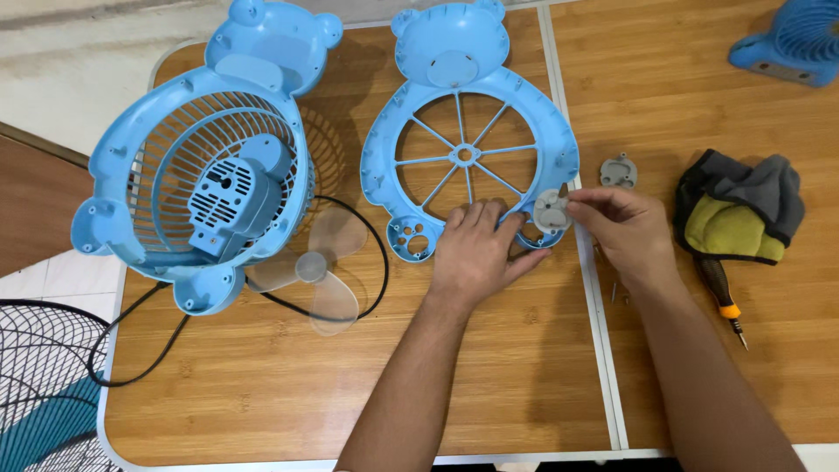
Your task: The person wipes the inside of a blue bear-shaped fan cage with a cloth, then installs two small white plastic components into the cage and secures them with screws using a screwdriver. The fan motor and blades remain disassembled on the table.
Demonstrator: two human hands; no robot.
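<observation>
A blue bear-shaped fan front frame [468, 131] with spokes lies flat on the wooden table. My left hand [476, 253] presses on its lower rim. My right hand [625, 232] pinches a small round grey part [551, 211] at the frame's lower right foot. A second grey part [619, 171] lies on the table just beyond my right hand. The blue rear fan housing [197, 179] with its motor stands at the left, and a clear fan blade [319, 262] lies beside it.
A black power cord [149, 336] loops from the housing over the table's left side. A grey and yellow cloth [738, 214] and a screwdriver [724, 297] lie at the right. Another blue fan [791, 39] sits far right. A wire fan guard [39, 385] stands lower left.
</observation>
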